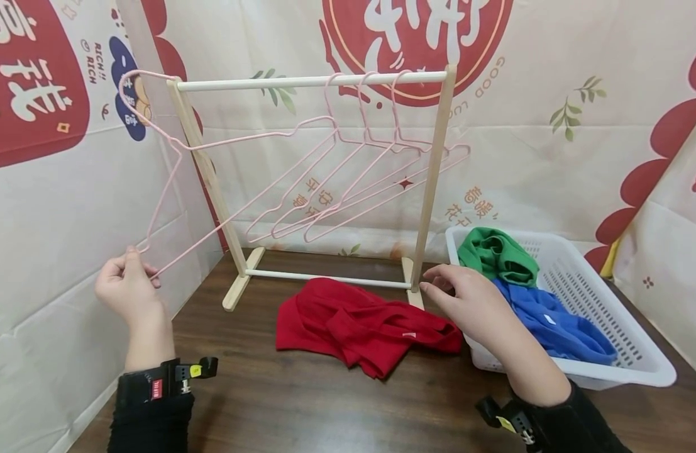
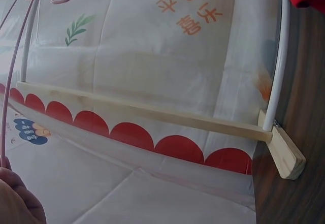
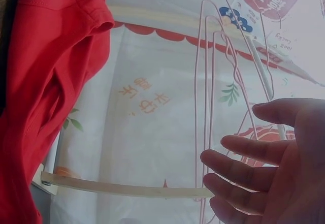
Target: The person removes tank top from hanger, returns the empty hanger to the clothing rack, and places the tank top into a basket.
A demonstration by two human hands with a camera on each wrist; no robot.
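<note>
My left hand pinches one corner of a pink wire hanger at the left of the head view. That hanger is held aslant, its hook pointing up beside the rack's left post. My right hand holds nothing; it hovers between the rack's right foot and the white basket, fingers loosely bent and spread in the right wrist view. Below the rack, a crumpled red garment lies on the table. Three more pink hangers hang by their hooks from the rod, toward its right end.
A wooden rack with a white top rod stands at the back of the table. On the right sits a white slotted basket holding a green garment and a blue garment. Printed cloth walls surround the table.
</note>
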